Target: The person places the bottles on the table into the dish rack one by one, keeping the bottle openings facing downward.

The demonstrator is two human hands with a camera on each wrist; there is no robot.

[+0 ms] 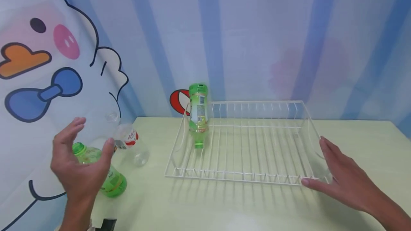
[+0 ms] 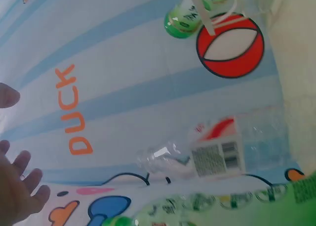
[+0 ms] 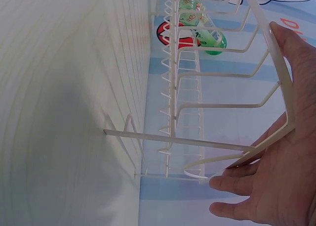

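A white wire dish rack point(image 1: 244, 179) stands on the table with a green-capped bottle point(image 1: 198, 117) upside down at its left end. My right hand point(image 1: 350, 177) is spread at the rack's right front corner; in the right wrist view its thumb and fingers point(image 3: 237, 184) lie against the rim. To the left, my left hand point(image 1: 80, 163) is raised, its fingers bent loosely apart from the thumb with nothing between them. Behind it, partly hidden, a green bottle point(image 1: 115, 184) stands on the table. A clear bottle with a red-and-white label point(image 2: 217, 152) stands beside that one.
The pale table point(image 1: 224, 209) runs up to a blue-striped backdrop point(image 1: 250, 45) printed with a duck and a red ball. The rack casts a shadow on the tabletop in front of it.
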